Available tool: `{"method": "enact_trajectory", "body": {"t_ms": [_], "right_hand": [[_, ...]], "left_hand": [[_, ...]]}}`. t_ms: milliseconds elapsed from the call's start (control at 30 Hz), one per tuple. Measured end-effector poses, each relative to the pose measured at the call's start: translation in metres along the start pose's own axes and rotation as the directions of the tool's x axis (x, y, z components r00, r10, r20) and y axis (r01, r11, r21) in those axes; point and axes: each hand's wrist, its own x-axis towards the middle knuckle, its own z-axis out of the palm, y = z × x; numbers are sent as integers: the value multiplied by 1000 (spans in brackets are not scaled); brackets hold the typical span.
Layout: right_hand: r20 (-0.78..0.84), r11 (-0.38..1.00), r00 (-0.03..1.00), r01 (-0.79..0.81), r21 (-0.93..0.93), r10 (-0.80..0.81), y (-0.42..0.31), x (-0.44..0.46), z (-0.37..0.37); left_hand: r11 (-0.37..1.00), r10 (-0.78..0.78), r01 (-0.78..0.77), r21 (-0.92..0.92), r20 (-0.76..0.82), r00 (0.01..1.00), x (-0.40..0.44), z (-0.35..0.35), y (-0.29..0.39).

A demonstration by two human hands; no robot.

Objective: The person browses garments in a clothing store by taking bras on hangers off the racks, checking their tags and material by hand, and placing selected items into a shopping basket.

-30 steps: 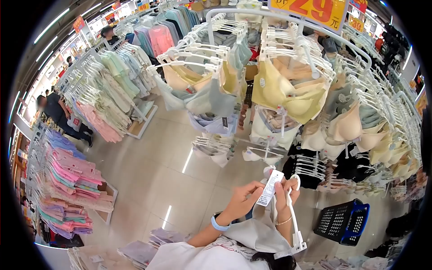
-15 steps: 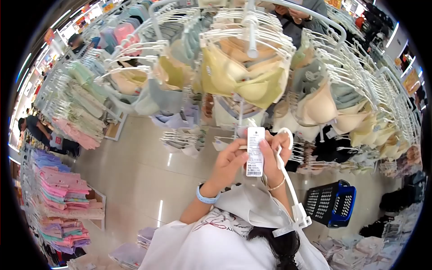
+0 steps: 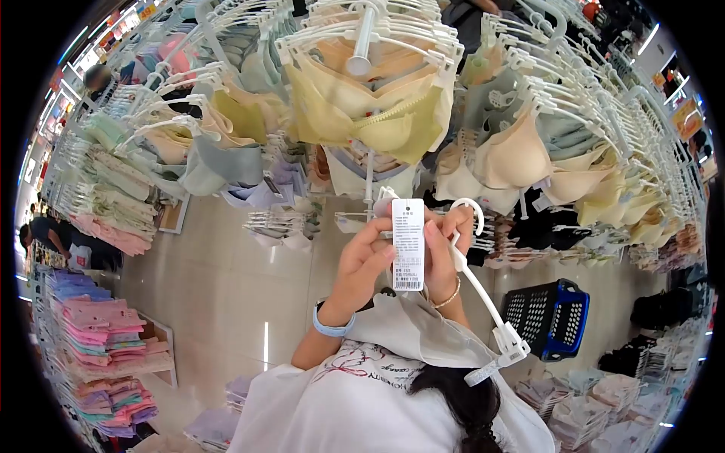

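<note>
A white printed tag with a barcode at its bottom stands upright between my two hands. My left hand pinches its left edge; a light blue band is on that wrist. My right hand has its thumb on the tag's right edge, and its fingers are near the hook of a white hanger. A grey garment hangs from the hanger across my forearms, against my white shirt. Just beyond the tag, yellow and beige bras hang on a rack.
A black and blue shopping basket is on the floor to the right. Racks of bras curve round the front and right. Folded pink clothes lie at the left. One person stands far left; another is partly visible at the top.
The tag has turned from tilted to upright and faces the camera. The view has shifted down and to the right, so the racks appear further left and the price sign has left the view.
</note>
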Motion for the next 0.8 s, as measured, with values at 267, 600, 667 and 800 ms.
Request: {"method": "enact_trajectory", "body": {"t_ms": [267,600,667,800], "right_hand": [[-50,999,998,27,41,-25,3,10,9],[-105,997,991,79,-15,-81,13,18,13],[-111,993,987,107,-48,-112,18,18,12],[-145,998,987,62,-9,-62,16,23,16]], "left_hand": [[999,-51,51,5,5,999,8,-5,13],[995,-93,94,-17,45,995,19,-15,18],[995,-97,98,-13,32,995,20,-16,18],[995,-99,99,4,30,995,25,-19,19]]}}
